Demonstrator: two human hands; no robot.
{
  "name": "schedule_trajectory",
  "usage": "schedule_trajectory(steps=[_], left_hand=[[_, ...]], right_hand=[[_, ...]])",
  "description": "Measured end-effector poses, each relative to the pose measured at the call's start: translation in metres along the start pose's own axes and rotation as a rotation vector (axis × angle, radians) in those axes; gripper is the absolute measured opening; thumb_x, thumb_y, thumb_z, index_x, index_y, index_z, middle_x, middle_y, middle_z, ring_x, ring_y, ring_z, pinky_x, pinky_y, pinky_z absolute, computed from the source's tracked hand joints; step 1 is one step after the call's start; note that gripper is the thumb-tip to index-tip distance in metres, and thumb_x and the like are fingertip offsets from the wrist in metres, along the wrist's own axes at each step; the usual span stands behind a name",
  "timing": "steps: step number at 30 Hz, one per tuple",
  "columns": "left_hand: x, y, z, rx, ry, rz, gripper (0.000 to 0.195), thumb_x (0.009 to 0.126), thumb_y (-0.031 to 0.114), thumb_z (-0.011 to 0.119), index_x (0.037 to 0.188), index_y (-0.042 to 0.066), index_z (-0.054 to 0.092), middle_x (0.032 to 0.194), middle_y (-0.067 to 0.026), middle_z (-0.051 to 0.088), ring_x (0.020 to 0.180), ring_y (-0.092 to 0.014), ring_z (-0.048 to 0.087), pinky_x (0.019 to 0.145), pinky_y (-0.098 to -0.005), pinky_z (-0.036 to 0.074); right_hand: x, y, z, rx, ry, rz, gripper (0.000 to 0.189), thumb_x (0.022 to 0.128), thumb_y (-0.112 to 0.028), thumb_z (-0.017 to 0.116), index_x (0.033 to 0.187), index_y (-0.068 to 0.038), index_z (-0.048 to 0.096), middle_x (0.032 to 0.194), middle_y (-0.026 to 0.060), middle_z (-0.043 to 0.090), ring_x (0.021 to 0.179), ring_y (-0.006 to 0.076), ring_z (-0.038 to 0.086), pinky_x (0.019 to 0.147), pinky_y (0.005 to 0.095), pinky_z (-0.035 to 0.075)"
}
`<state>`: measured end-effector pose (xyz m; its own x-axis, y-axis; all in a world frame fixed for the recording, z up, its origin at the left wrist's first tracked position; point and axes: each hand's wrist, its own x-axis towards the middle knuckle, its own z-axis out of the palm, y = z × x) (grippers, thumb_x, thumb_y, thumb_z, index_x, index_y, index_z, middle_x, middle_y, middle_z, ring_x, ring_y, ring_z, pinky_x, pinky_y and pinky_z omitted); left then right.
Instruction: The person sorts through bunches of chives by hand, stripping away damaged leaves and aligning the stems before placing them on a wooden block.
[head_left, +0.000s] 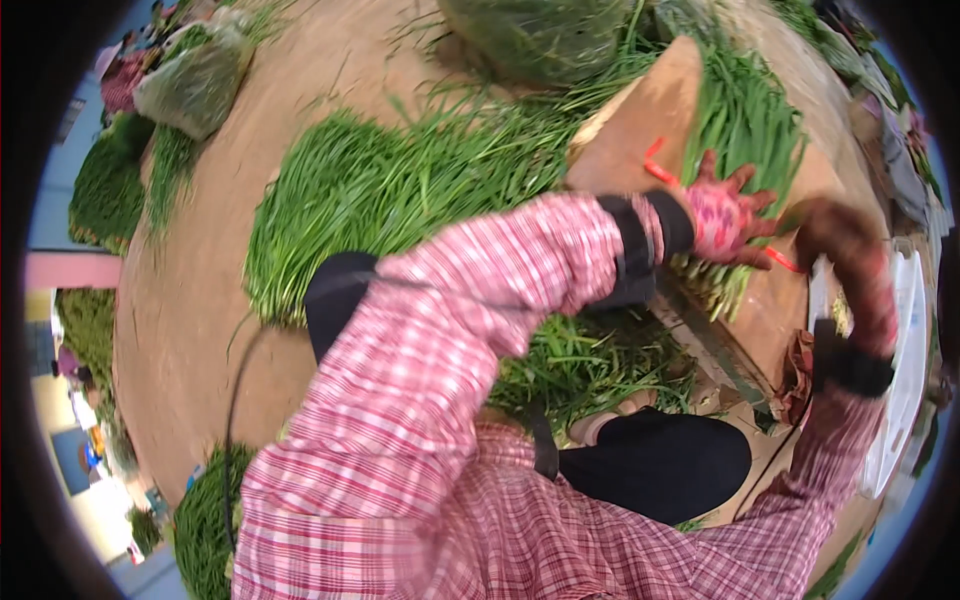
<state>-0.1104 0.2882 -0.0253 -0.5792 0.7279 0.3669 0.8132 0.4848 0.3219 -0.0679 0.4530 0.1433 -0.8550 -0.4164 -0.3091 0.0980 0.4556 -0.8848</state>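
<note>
My left hand (724, 214) is spread, fingers apart, over a bunch of long green leafy stalks (750, 120) lying on a wooden board (637, 142). A red tie (660, 166) shows on one side of that hand and again between it and my right hand. My right hand (844, 236) is blurred and curled at the right, close to the tie's other visible part; whether it holds the tie cannot be told. The stalks' pale cut ends point toward me. A large heap of similar green stalks (390, 180) lies left of the board.
Trimmed greens (592, 367) lie below the board. A filled clear plastic bag (540, 37) stands beyond the heap, another bag (196, 82) at upper left. A white plastic crate (896, 375) is at the right. A dark cable (232, 435) hangs at left. People are in the far background.
</note>
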Motion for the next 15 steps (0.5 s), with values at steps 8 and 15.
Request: schedule_trajectory(steps=[8,15], left_hand=[[-0.203,-0.136,-0.204,-0.049,-0.009,-0.343,0.038,0.094,0.033,0.056,0.119,0.005,0.06,0.102,-0.0133,0.068,0.093,-0.022,0.067,0.083,-0.0324,0.052],[-0.448,-0.211,-0.108,0.07,-0.028,-1.224,0.031,0.085,0.033,0.062,0.1,0.008,0.07,0.09,-0.0165,0.07,0.084,-0.029,0.068,0.078,-0.0368,0.053]], right_hand=[[0.066,0.066,0.209,-0.383,-0.512,-0.298,0.021,0.086,-0.015,0.06,0.097,0.002,0.066,0.083,0.0197,0.067,0.076,0.0331,0.065,0.069,0.0396,0.051],[0.257,0.136,0.365,-0.285,-0.153,-0.254,0.026,0.086,-0.015,0.058,0.11,-0.01,0.067,0.101,0.0133,0.068,0.098,0.0309,0.064,0.085,0.0395,0.05]])
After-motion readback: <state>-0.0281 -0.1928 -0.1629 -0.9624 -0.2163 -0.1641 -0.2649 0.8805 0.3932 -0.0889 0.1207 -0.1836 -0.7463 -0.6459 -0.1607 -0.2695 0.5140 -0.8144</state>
